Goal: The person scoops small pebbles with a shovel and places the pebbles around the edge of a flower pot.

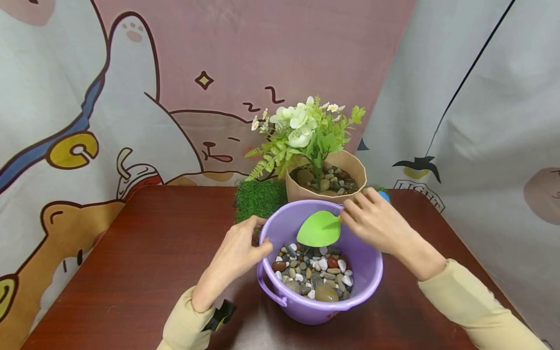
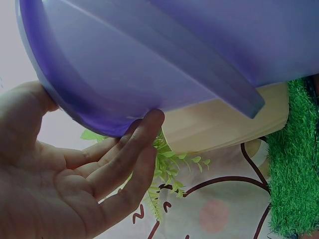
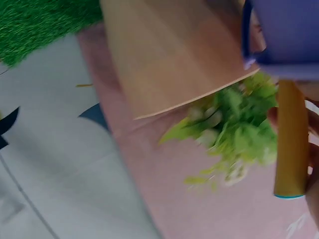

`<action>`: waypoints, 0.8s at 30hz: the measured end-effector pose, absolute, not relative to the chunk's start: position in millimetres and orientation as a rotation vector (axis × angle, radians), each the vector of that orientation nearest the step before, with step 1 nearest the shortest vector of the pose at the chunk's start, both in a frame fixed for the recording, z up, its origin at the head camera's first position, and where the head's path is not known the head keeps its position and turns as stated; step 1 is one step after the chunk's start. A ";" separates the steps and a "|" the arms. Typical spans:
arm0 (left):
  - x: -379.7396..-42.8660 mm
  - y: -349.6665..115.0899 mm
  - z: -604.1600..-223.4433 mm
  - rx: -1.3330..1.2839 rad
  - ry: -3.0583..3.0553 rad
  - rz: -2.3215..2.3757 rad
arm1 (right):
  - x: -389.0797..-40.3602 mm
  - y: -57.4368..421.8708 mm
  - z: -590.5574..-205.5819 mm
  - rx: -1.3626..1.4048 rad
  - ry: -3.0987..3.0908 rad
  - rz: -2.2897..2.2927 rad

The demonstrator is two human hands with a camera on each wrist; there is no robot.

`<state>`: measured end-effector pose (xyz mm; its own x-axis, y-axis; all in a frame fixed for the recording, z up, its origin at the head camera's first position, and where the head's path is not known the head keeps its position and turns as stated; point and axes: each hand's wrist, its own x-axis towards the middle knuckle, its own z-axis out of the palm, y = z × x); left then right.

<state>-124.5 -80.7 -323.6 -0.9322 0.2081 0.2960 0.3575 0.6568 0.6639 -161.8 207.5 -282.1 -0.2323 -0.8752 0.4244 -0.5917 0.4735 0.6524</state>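
A purple bucket (image 1: pixel 306 313) stands on the table with many mixed pebbles (image 1: pixel 314 274) on its bottom. My left hand (image 1: pixel 234 253) grips its left rim, the thumb over the edge and the fingers against the outer wall (image 2: pixel 134 64). Over the bucket's far right rim, my right hand (image 1: pixel 378 221) holds a toy shovel. The green leaf-shaped blade (image 1: pixel 319 231) hangs inside the bucket, above the stones. In the right wrist view the shovel's yellow handle (image 3: pixel 291 142) shows, partly wrapped by the fingers; the blade is out of sight there.
Directly behind the bucket stands a beige pot (image 1: pixel 297 190) with stones and artificial white flowers (image 1: pixel 302 124). A green turf mat (image 1: pixel 260 198) lies under and beside it. A small blue thing (image 1: pixel 384 196) shows behind my right hand. The brown table (image 1: pixel 175 262) meets a printed cloth backdrop (image 1: pixel 280 58).
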 end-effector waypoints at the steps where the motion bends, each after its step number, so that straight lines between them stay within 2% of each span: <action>1: -124.6 -80.6 -323.8 -0.463 -2.679 -1.134 | -160.9 204.2 -283.6 1.223 -1.956 -0.486; 13: -124.4 -80.0 -324.5 -0.458 -2.680 -1.140 | -148.3 170.1 -294.5 1.210 -1.992 -0.664; 24: -123.9 -80.8 -322.3 -0.449 -2.694 -1.155 | -141.7 159.1 -297.6 1.157 -2.062 -0.778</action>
